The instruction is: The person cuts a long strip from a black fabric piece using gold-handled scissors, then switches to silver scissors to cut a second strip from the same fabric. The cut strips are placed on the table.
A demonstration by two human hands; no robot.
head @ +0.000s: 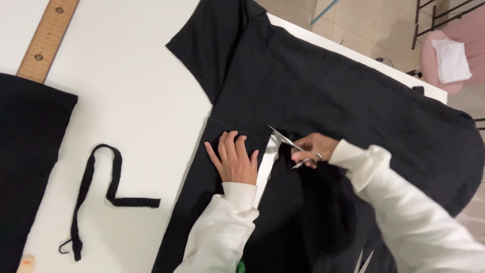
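Note:
A large black garment [343, 86] lies spread over a white table [126, 91]. My left hand [233, 159] presses flat, fingers apart, on a cut strip of the black fabric [212, 167] at the garment's left edge. My right hand [313, 149] grips silver scissors [285, 141], whose blades point up and left into the cut beside my left hand. A narrow gap of white table shows between the strip and the rest of the garment. Both arms wear white sleeves.
A thin black fabric strip [96, 192] curls on the table at left. Another black cloth [25, 167] covers the far left, with a wooden ruler [48, 38] above it. A pink chair [449, 55] with a white cloth stands on the tiled floor at upper right.

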